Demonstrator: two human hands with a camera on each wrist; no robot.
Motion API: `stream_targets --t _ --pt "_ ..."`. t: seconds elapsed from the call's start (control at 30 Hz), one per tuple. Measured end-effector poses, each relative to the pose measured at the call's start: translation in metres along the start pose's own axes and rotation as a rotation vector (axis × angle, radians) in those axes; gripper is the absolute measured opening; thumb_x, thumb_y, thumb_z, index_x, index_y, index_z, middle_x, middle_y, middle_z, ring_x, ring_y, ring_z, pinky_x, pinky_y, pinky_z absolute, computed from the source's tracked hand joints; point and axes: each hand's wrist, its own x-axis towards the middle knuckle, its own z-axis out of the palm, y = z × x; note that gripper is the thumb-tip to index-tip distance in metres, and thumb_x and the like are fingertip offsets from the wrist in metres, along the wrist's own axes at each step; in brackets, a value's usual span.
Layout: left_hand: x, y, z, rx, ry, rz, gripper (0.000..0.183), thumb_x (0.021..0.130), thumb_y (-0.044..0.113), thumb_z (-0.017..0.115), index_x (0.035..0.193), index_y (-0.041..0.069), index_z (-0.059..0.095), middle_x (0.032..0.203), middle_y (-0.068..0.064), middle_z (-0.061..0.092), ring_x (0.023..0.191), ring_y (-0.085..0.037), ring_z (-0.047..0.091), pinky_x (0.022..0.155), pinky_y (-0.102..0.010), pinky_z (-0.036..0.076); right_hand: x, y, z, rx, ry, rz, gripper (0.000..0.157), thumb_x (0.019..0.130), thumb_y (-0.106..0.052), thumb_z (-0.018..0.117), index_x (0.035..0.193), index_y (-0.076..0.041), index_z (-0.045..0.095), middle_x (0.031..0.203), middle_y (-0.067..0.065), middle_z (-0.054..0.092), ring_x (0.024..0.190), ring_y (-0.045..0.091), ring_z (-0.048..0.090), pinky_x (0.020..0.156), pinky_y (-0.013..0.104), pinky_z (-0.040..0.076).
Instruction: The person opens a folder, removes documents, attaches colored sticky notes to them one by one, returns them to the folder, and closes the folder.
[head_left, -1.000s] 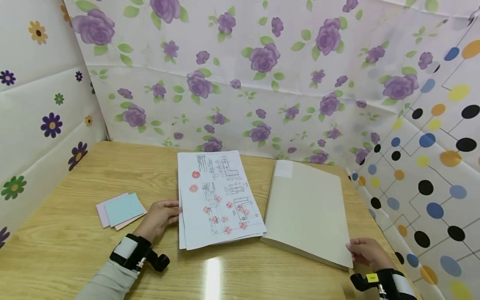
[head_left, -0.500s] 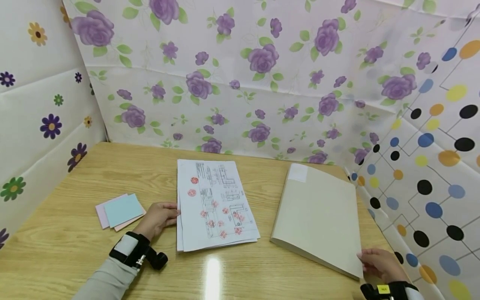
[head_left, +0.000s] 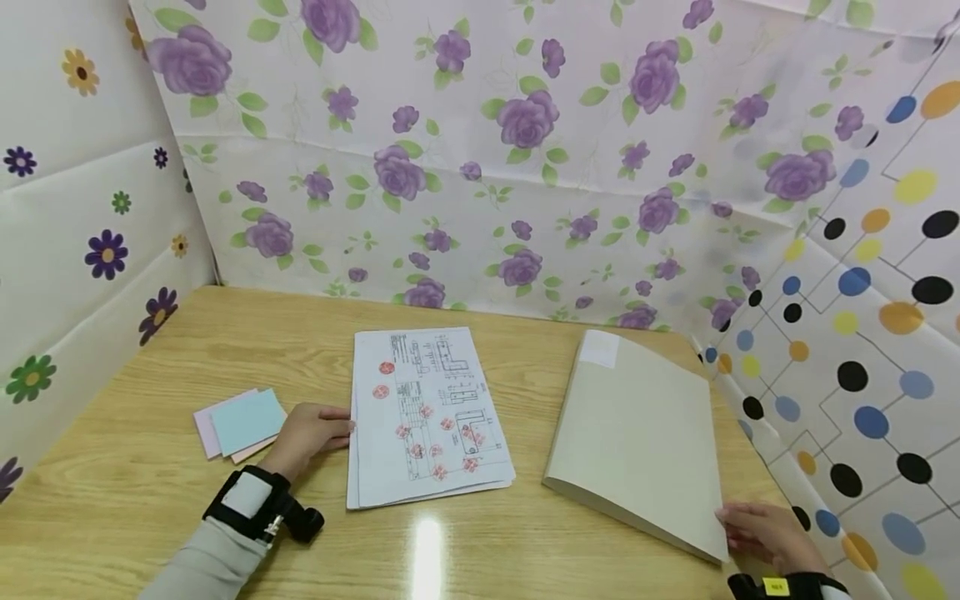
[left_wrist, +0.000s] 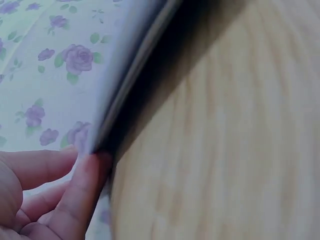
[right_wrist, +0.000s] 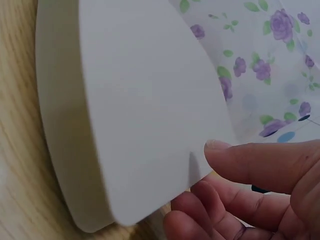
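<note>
A small stack of white papers point(head_left: 438, 417) with technical drawings and red stamps is at the middle of the table. My left hand point(head_left: 309, 437) grips its left edge; in the left wrist view, the fingertips point(left_wrist: 87, 172) meet at the sheets' edge. To the right is a cream file folder point(head_left: 637, 442) with a white label point(head_left: 599, 348) at its top left. My right hand point(head_left: 772, 533) pinches the folder's lower right edge. The right wrist view has the thumb point(right_wrist: 235, 157) on the cover point(right_wrist: 150, 110) and the other fingers beneath, the folder's covers standing slightly apart.
Pastel paper cards point(head_left: 247, 422) in blue, pink and peach overlap on the wooden table point(head_left: 150, 517), left of the left hand. A floral sheet point(head_left: 465, 208) hangs behind the table, and a dotted one point(head_left: 870, 375) borders the right side.
The papers have shifted left and nearer to me with my left hand. My right hand has drawn the folder right and nearer, and a gap now separates the two.
</note>
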Motion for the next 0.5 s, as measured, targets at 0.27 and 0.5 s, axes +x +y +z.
stream_targets --t 0.27,0.5 --pt "-0.022 0.014 -0.031 0.302 0.067 0.207 0.042 0.090 0.014 0.051 0.123 -0.011 0.046 0.110 -0.026 0.057 0.093 -0.028 0.061 0.072 -0.029 0.051 -0.014 -0.019 -0.010 -0.026 0.047 -0.052 0.069 0.073 -0.033 0.072 0.118 0.013 0.047 0.080 -0.002 0.063 0.071 0.013 0.061 0.069 0.034 0.053" --pt "-0.034 0.023 -0.073 0.589 0.229 0.319 0.065 0.086 0.028 0.059 0.130 -0.012 0.035 0.118 -0.033 0.050 0.095 -0.042 0.055 0.072 -0.043 0.049 -0.034 -0.045 0.000 -0.011 0.151 -0.136 0.074 0.074 -0.045 0.067 0.127 0.000 0.044 0.083 -0.010 0.059 0.070 0.003 0.056 0.072 0.031 0.053"
